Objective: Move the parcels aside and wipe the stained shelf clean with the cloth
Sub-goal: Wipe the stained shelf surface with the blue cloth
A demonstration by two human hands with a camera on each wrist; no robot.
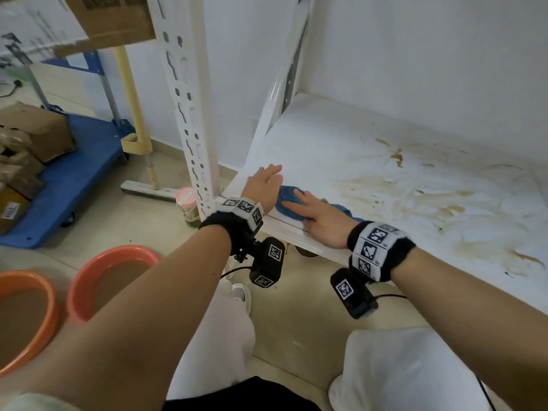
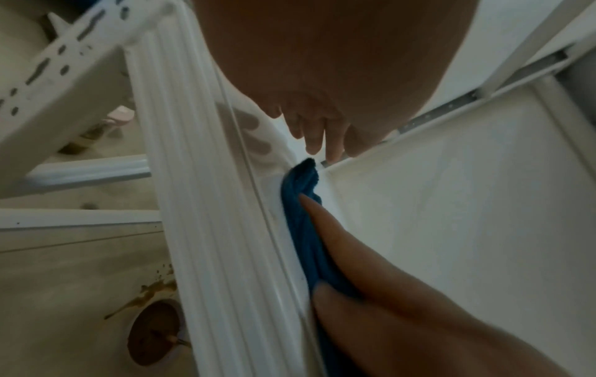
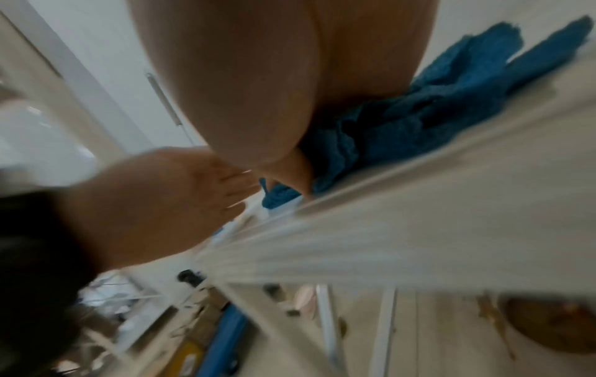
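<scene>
We have our right hand (image 1: 318,216) flat on the blue cloth (image 1: 289,200), fingers stretched out and pressing it down at the front left corner of the shelf (image 1: 341,137), so its grip is wide and closed round nothing; our left hand (image 1: 264,182) rests just beside it with fingers likewise spread, touching the shelf near the cloth's left edge and holding nothing. The parcels (image 1: 32,140) already sit well apart on the blue cart (image 1: 80,173) to our left, so the step in hand looks like the wiping itself. The brown stains (image 1: 439,200) lie to the right of the cloth and cover most of the shelf's right half, while the corner under our hands looks fairly white. To do this well we should keep the palm flat and the pressure even, sweep the cloth rightward into the smears in overlapping passes, and turn it to a fresh side as it soils. Two basins (image 1: 109,280) of murky water stand on the floor to our left for rinsing
</scene>
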